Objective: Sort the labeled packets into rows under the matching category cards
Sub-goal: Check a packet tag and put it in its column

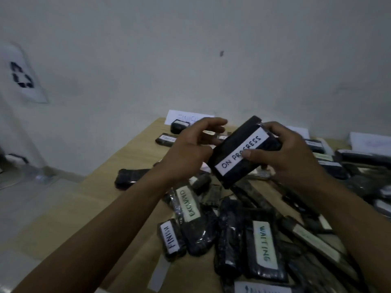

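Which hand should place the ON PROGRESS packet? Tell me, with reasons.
Right. The right hand already grips the ON PROGRESS packet, thumb on its label. The left hand sits at its edge; contact unclear. The FINISH card lies far left, other cards rightward.
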Motion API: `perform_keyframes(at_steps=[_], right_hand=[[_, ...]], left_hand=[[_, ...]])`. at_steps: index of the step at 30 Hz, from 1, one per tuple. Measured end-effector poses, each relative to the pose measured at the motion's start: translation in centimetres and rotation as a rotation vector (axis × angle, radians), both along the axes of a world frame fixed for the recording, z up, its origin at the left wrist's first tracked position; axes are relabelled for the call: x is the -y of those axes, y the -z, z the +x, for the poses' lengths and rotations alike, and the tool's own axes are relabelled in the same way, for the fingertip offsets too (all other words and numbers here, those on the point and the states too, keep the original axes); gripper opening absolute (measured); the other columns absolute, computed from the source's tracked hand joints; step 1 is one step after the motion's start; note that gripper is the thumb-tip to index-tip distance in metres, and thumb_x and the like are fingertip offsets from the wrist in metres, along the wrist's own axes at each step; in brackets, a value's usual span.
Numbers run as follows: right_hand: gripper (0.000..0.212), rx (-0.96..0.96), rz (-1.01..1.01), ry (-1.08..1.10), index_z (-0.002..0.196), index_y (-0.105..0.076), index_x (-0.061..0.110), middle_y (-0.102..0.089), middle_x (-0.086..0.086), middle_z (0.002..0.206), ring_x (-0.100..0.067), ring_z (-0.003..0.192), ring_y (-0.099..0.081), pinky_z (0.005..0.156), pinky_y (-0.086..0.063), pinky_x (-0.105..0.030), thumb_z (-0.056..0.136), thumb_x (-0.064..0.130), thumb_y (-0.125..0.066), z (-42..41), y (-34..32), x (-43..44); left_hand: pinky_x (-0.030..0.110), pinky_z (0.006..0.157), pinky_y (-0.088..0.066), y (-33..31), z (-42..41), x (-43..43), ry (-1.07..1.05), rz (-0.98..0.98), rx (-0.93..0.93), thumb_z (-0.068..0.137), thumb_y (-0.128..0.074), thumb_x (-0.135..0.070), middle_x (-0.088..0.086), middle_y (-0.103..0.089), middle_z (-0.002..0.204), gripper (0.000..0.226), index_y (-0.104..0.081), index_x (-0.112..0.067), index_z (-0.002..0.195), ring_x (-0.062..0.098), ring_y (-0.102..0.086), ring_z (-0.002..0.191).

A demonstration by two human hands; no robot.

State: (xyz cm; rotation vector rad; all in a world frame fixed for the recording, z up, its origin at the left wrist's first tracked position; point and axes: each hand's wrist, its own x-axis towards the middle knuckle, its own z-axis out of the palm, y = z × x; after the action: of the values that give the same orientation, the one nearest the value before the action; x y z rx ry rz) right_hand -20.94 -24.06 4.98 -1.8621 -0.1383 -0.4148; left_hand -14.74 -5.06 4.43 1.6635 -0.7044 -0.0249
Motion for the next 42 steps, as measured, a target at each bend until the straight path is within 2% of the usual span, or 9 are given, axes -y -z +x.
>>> perform_keyframes(at_steps=[8,12,17,20,23,27,31,38,42], right_hand=[[0.037,0.033,0.396,0.415,0.099,-0.062,0.01,-0.07,-0.008,0.078,-0.028,0.062,-0.067,0.048,-0.056,-0.034,0.064,0.008,-0.073,-8.2,-1.2,13.8],[0.079,0.008,0.404,0.558,0.111,-0.058,-0.001,-0.069,-0.019,0.092,-0.037,0.071,-0.066,0.056,-0.055,-0.038,0.041,0.022,-0.086,-14.9,-0.9,19.9],[0.047,0.014,0.504,0.849,0.093,-0.064,0.007,-0.069,-0.006,0.07,-0.019,0.054,-0.061,0.05,-0.048,-0.025,0.048,0.014,-0.078,-23.3,0.1,26.2],[0.018,0.062,0.598,1.027,0.094,-0.06,0.01,-0.061,-0.007,0.069,-0.014,0.047,-0.053,0.044,-0.043,-0.022,0.078,0.004,-0.067,-28.2,1.8,30.2],[0.024,0.043,0.63,1.205,0.107,-0.053,0.012,-0.057,-0.009,0.076,-0.013,0.048,-0.051,0.047,-0.041,-0.025,0.086,0.001,-0.059,-32.7,3.7,34.2],[0.038,-0.1,0.525,1.365,0.122,-0.052,0.01,-0.06,-0.011,0.085,-0.019,0.059,-0.053,0.053,-0.043,-0.029,0.086,0.003,-0.062,-35.9,6.2,37.5],[0.042,-0.298,0.349,1.42,0.119,-0.051,0.012,-0.062,-0.013,0.109,-0.028,0.092,-0.062,0.074,-0.052,-0.04,0.081,0.009,-0.071,-35.5,7.9,38.3],[0.043,-0.451,-0.003,1.392,0.123,-0.053,0.019,-0.061,-0.004,0.116,-0.02,0.099,-0.058,0.081,-0.046,-0.035,0.084,0.031,-0.067,-32.9,9.9,37.9],[0.047,-0.552,-0.303,1.491,0.132,-0.051,0.025,-0.048,-0.011,0.129,-0.03,0.121,-0.046,0.099,-0.041,-0.042,0.087,0.037,-0.061,-32.4,10.9,37.7]], left_hand=[[0.02,0.073,-0.049,-1.0,-2.6,11.2,0.342,0.228,0.273,0.07,-0.056,-0.007,-0.006,-0.065,0.1,0.038,-0.066,-0.019,0.104,0.011,-0.062,0.09],[0.016,0.078,-0.044,-0.4,-6.0,19.6,0.561,0.326,0.56,0.078,-0.064,-0.013,-0.001,-0.062,0.1,0.031,-0.066,-0.012,0.109,0.008,-0.055,0.089],[0.03,0.093,-0.042,1.9,-10.2,29.3,0.75,0.37,0.771,0.085,-0.054,-0.028,0.006,-0.06,0.113,0.039,-0.061,-0.015,0.121,0.018,-0.053,0.107],[0.033,0.107,-0.032,3.5,-11.8,33.1,0.844,0.485,0.94,0.095,-0.044,-0.04,0.006,-0.039,0.146,0.058,-0.031,-0.023,0.148,0.02,-0.033,0.131],[0.032,0.113,-0.02,5.1,-13.0,35.3,0.932,0.597,0.971,0.097,-0.039,-0.054,-0.005,-0.018,0.158,0.062,-0.015,-0.036,0.151,0.011,-0.016,0.14],[0.033,0.116,-0.01,7.7,-13.7,36.3,1.023,0.797,0.932,0.092,-0.029,-0.069,-0.015,-0.007,0.159,0.065,-0.008,-0.046,0.149,0.008,-0.005,0.144],[0.026,0.113,-0.005,8.7,-13.7,36.5,0.995,0.748,0.89,0.091,-0.032,-0.069,-0.021,-0.009,0.157,0.065,-0.012,-0.046,0.149,0.004,-0.004,0.143],[0.03,0.117,-0.007,8.9,-13.8,36.3,0.985,0.735,0.851,0.091,-0.033,-0.068,-0.021,-0.013,0.156,0.065,-0.014,-0.045,0.149,0.004,-0.006,0.143],[0.032,0.118,-0.008,8.9,-13.8,36.3,0.982,0.746,0.841,0.091,-0.034,-0.068,-0.02,-0.013,0.156,0.066,-0.014,-0.044,0.149,0.005,-0.006,0.143]])
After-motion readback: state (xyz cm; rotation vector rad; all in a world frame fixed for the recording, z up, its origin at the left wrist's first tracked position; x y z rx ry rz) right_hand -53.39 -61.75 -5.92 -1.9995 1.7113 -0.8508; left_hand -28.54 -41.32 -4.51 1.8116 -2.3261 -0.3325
